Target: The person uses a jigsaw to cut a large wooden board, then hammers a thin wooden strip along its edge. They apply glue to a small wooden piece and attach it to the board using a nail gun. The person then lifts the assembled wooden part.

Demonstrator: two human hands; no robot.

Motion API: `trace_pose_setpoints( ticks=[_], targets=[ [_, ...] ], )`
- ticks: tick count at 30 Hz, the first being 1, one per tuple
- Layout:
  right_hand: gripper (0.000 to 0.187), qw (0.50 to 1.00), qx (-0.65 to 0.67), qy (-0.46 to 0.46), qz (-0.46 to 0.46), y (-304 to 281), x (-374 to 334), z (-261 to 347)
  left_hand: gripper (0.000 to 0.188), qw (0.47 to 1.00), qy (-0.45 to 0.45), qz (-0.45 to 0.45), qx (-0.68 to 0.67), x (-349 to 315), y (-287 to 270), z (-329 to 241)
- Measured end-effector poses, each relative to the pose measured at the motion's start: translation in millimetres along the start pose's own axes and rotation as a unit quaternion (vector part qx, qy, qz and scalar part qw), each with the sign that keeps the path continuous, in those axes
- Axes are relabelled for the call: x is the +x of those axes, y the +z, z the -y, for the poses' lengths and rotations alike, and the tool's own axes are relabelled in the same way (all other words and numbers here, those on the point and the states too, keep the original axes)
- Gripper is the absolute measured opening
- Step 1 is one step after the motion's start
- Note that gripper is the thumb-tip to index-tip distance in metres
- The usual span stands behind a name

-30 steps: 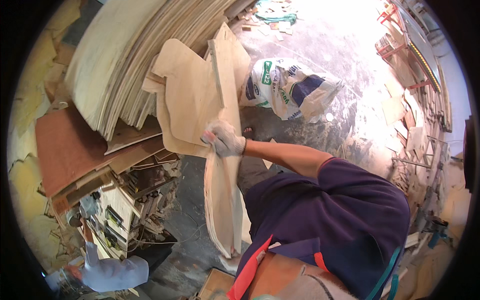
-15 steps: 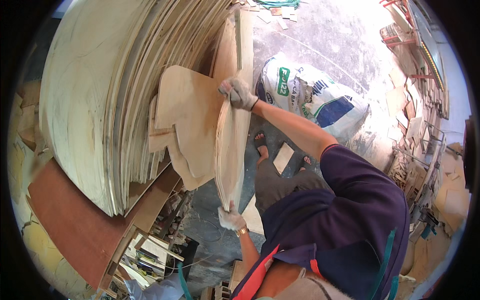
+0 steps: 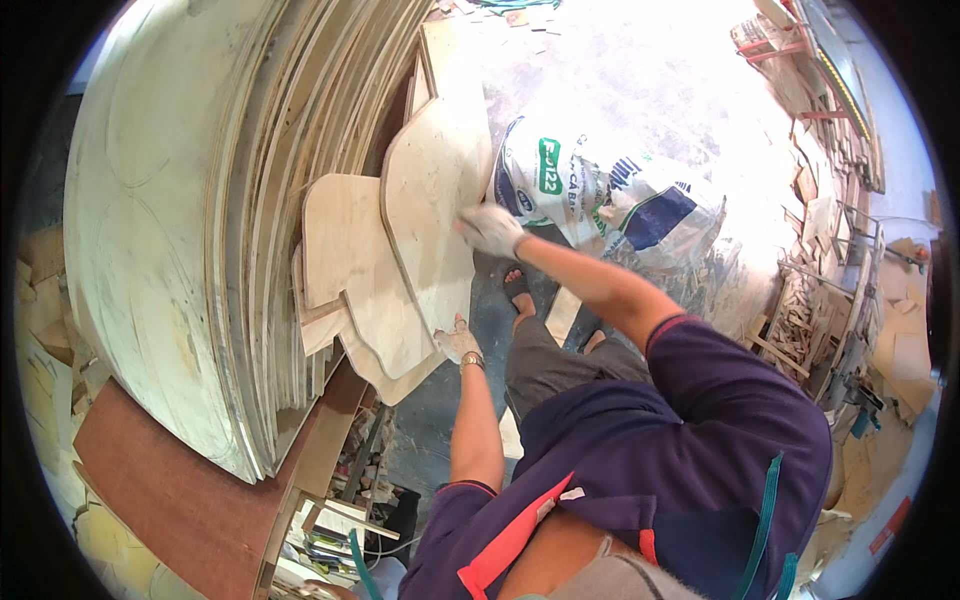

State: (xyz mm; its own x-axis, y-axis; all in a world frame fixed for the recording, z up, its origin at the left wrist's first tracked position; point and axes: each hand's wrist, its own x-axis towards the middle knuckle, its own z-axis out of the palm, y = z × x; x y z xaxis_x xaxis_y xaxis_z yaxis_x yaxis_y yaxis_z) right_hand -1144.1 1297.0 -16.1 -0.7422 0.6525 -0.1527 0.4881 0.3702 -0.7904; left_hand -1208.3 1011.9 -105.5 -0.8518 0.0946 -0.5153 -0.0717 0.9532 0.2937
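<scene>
A pale plywood panel (image 3: 432, 180) with a curved outline leans against other cut plywood pieces (image 3: 345, 240) beside a tall stack of boards. My right hand (image 3: 492, 232), in a whitish work glove, is over the panel's right side, its fingers stretched toward the wood. Whether those fingertips touch it, I cannot tell. My left hand (image 3: 459, 343), also gloved, is at the panel's lower end with fingers apart. Neither hand is wrapped round the panel.
The tall stack of large curved boards (image 3: 165, 230) stands at the left, above a reddish-brown board (image 3: 190, 490). A stuffed white sack (image 3: 610, 195) lies on the floor to the right. Wood offcuts (image 3: 815, 225) are heaped by a metal rack at far right.
The panel, held nearly edge-on between both hands before, now leans flat over the other pieces. Both hands have loosened their grip; the right moved down, the left up.
</scene>
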Motion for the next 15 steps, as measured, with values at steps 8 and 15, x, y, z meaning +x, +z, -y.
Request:
trace_pose_setpoints(
  ticks=[8,15],
  targets=[
    [0.044,0.922,-0.120,0.293,0.222,-0.4,-291.9,-55.5,0.081,0.993,0.075,0.090,-0.026,42.6,2.9,8.0],
    [0.045,0.859,-0.032,0.506,0.063,-45.3,-458.7,-35.0,0.057,0.944,0.200,0.259,0.026,63.0,-17.2,20.3]
  ],
)
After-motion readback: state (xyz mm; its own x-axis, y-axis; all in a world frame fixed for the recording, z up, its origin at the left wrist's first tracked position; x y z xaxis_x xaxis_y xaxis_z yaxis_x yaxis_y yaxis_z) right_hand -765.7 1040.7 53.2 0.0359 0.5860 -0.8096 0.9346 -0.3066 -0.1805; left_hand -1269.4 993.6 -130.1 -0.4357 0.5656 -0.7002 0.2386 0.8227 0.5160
